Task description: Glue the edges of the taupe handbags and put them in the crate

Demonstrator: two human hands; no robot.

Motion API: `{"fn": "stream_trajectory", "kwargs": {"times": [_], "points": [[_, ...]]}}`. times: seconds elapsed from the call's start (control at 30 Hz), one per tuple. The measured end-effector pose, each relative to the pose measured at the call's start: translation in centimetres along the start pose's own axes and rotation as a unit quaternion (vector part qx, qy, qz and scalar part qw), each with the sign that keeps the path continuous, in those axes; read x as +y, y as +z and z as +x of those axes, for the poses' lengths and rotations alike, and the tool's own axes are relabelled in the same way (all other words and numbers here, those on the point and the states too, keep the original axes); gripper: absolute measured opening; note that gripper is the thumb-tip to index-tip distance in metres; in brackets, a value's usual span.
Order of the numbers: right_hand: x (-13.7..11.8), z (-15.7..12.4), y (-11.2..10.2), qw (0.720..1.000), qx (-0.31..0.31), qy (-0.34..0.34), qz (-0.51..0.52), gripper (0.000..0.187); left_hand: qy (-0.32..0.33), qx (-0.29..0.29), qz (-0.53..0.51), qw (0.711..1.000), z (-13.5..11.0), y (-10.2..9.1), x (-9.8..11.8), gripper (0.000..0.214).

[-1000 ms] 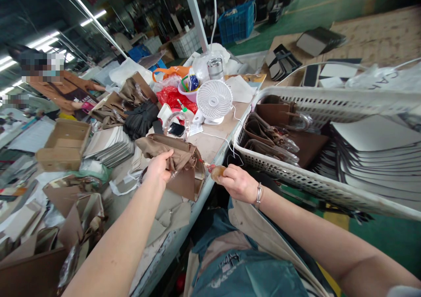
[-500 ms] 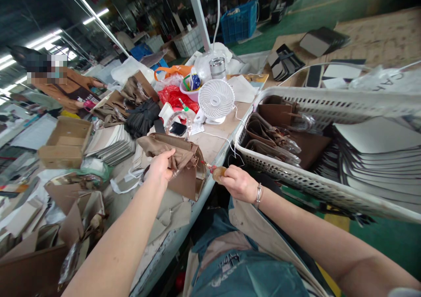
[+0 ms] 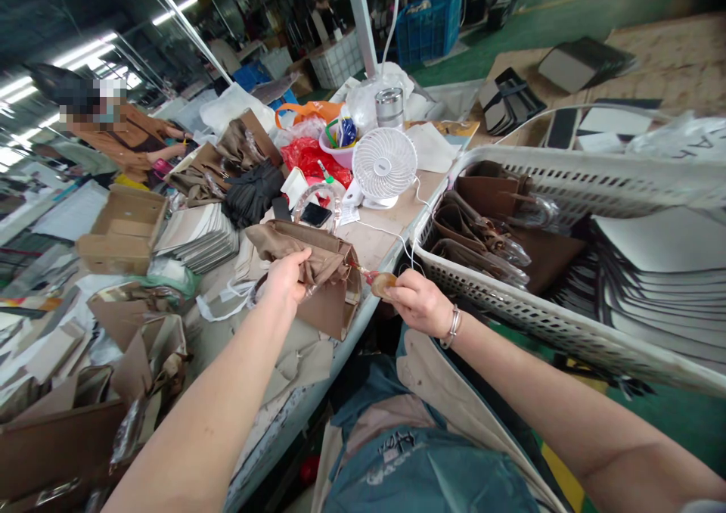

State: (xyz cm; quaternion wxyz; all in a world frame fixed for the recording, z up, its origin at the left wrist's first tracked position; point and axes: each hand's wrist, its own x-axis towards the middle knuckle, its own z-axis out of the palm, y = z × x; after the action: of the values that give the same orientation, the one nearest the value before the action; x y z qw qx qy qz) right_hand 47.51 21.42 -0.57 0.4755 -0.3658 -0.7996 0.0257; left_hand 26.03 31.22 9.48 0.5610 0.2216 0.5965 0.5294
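Bag (image 3: 326, 307) sits at table (image 3: 371, 244) edge, probably giving us clear access to its end. Our left grip (image 3: 286, 278) pinches its gathered fabric (image 3: 326, 262), seemingly steadying it; our right grip (image 3: 418, 303) is closed around amber-handled tool (image 3: 384, 284) beside that end. White basket (image 3: 510, 301) stands alongside, likely for easy reach.

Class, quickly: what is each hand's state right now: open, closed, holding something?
Left hand: closed, holding a brown bag.
Right hand: closed, holding a rounded amber handle.
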Motion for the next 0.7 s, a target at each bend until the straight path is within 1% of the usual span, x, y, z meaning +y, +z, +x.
{"fn": "stream_trajectory", "kwargs": {"times": [0.17, 0.3, 0.43, 0.6, 0.7], "points": [[-0.4, -2.8, 2.0, 0.999, -0.031, 0.025, 0.016, 0.019, 0.002, 0.009, -0.005, 1.000, -0.2, 0.3, 0.0, 0.030], [-1.0, -4.0, 3.1, 0.998, -0.045, 0.034, 0.030, 0.018, -0.001, 0.010, -0.008, 1.000, -0.1, 0.3, 0.0, 0.030], [-1.1, -4.0, 2.8, 0.997, -0.043, 0.042, 0.041, 0.017, -0.002, 0.010, -0.007, 1.000, 0.3, 0.1, -0.1, 0.023], [0.0, -3.3, 1.9, 0.997, -0.039, 0.046, 0.046, 0.015, 0.004, 0.013, -0.009, 1.000, 0.6, 0.0, -0.3, 0.021], [0.0, -3.6, 2.2, 0.996, -0.048, 0.045, 0.054, 0.017, 0.006, 0.015, -0.014, 1.000, 0.4, 0.0, -0.2, 0.022]]}}
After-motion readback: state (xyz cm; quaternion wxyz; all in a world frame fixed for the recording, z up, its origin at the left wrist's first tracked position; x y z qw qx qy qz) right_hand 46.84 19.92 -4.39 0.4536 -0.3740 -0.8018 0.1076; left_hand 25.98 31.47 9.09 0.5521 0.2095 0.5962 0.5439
